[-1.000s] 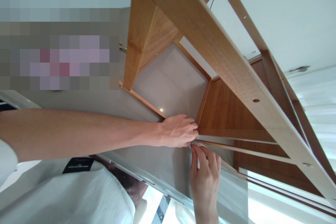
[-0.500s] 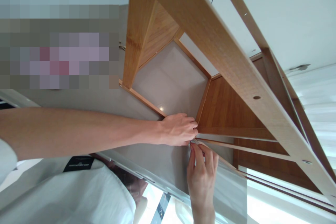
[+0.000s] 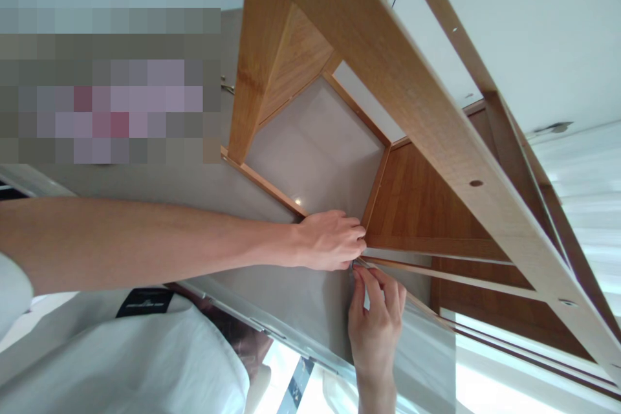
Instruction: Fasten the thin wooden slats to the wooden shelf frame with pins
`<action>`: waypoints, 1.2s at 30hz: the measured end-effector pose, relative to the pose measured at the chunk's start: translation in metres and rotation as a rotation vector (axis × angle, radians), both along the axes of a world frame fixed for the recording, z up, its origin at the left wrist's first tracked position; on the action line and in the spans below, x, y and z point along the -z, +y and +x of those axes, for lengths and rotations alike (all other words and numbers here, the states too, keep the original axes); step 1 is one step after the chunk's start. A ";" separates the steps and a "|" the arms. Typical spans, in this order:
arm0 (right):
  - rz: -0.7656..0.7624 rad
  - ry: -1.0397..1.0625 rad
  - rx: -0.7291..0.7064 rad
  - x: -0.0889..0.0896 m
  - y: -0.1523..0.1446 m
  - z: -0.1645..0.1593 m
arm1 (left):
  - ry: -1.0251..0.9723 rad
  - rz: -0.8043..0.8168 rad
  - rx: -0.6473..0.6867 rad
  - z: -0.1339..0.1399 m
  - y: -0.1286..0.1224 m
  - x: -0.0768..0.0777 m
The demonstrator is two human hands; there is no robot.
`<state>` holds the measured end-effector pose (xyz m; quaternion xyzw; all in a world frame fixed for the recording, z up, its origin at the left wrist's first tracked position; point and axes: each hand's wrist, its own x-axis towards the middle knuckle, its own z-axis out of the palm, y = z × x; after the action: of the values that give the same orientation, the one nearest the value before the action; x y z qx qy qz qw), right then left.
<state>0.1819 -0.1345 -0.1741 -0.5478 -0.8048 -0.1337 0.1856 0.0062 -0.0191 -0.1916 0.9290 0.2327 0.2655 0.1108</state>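
A wooden furniture frame (image 3: 412,84) of bars and panels stands on a grey surface (image 3: 310,149). My left hand (image 3: 332,239) reaches across from the left, back of the hand up. Its fingers curl at the low corner where a thin wooden strip (image 3: 276,189) and the panel (image 3: 417,200) come together; what they grip is hidden. Just below it, my right hand (image 3: 377,310) comes up from the bottom edge. Thumb and forefinger are pinched on a small dark thing at that corner, too small to name. The two hands nearly touch.
A long thick bar (image 3: 475,182) with a hole slants across the right side, close to the camera. Slim rails (image 3: 460,279) run right from the hands. A pale shirt (image 3: 121,362) fills the lower left. A white curtain (image 3: 577,207) hangs at the right.
My right hand has shifted very slightly right, its pinch still at the same corner. My left hand stays in place.
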 end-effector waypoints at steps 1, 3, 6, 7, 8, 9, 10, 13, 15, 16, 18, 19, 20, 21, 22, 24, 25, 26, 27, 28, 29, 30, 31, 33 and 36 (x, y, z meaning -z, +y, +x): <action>0.001 -0.019 -0.004 -0.001 0.000 -0.001 | -0.003 -0.002 0.001 0.000 0.000 0.000; 0.003 -0.034 -0.001 -0.002 0.000 -0.002 | -0.008 -0.003 0.003 0.000 0.000 0.001; 0.006 -0.007 0.015 -0.001 0.000 -0.003 | 0.000 -0.005 0.003 0.000 0.000 0.001; 0.007 0.003 0.021 0.000 -0.001 -0.002 | 0.003 -0.008 0.003 0.000 0.000 0.000; 0.008 0.012 0.030 0.001 -0.001 -0.002 | 0.006 -0.011 0.003 0.000 0.000 0.000; 0.010 0.024 0.041 0.002 -0.002 -0.002 | 0.008 -0.013 0.002 0.000 0.000 0.000; 0.010 0.041 0.051 0.004 -0.002 -0.001 | 0.012 -0.015 0.002 0.000 0.000 -0.001; 0.009 0.102 0.067 0.007 -0.003 0.000 | 0.013 -0.010 0.002 0.000 0.000 0.000; 0.006 0.128 0.069 0.008 -0.003 0.000 | 0.001 -0.008 -0.003 0.000 0.000 0.001; 0.004 0.137 0.071 0.009 -0.004 0.000 | -0.004 -0.007 -0.004 0.001 0.000 0.002; 0.001 0.147 0.074 0.010 -0.004 -0.002 | -0.008 -0.005 -0.004 0.001 0.000 0.003; -0.001 0.149 0.075 0.010 -0.004 -0.003 | -0.009 -0.004 -0.004 0.001 0.000 0.003; -0.004 0.152 0.080 0.010 -0.003 -0.004 | -0.011 -0.003 -0.005 0.001 0.000 0.003; -0.005 0.158 0.087 0.011 -0.003 -0.005 | -0.011 -0.003 -0.005 0.001 0.000 0.003; -0.005 0.167 0.099 0.011 -0.003 -0.006 | -0.011 -0.002 -0.005 0.001 0.000 0.003; 0.008 0.182 0.125 0.011 -0.003 -0.009 | -0.006 -0.001 -0.004 0.001 0.000 0.002; 0.022 0.178 0.136 0.011 -0.003 -0.009 | -0.003 -0.001 -0.001 0.000 0.000 0.001; 0.037 0.165 0.142 0.011 -0.003 -0.010 | 0.000 -0.001 0.002 0.000 0.000 0.001; 0.049 0.147 0.143 0.010 -0.003 -0.010 | 0.002 -0.001 0.003 0.000 0.000 0.001; 0.056 0.128 0.140 0.010 -0.004 -0.009 | 0.002 0.001 0.002 0.000 0.001 0.001; 0.058 0.112 0.132 0.009 -0.004 -0.009 | 0.002 0.002 0.003 0.000 0.000 0.001; 0.054 0.102 0.122 0.008 -0.004 -0.008 | 0.003 0.004 0.001 0.001 0.000 0.001; 0.048 0.097 0.112 0.007 -0.004 -0.007 | 0.004 0.004 -0.001 0.001 0.000 0.001; 0.029 0.098 0.088 0.005 -0.004 -0.007 | 0.002 0.002 -0.003 0.001 0.000 0.001; -0.010 0.126 0.078 0.004 -0.003 -0.007 | 0.005 0.000 -0.002 0.001 0.000 0.001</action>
<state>0.1744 -0.1379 -0.1783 -0.5868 -0.7703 -0.1018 0.2280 0.0069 -0.0189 -0.1922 0.9295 0.2336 0.2633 0.1098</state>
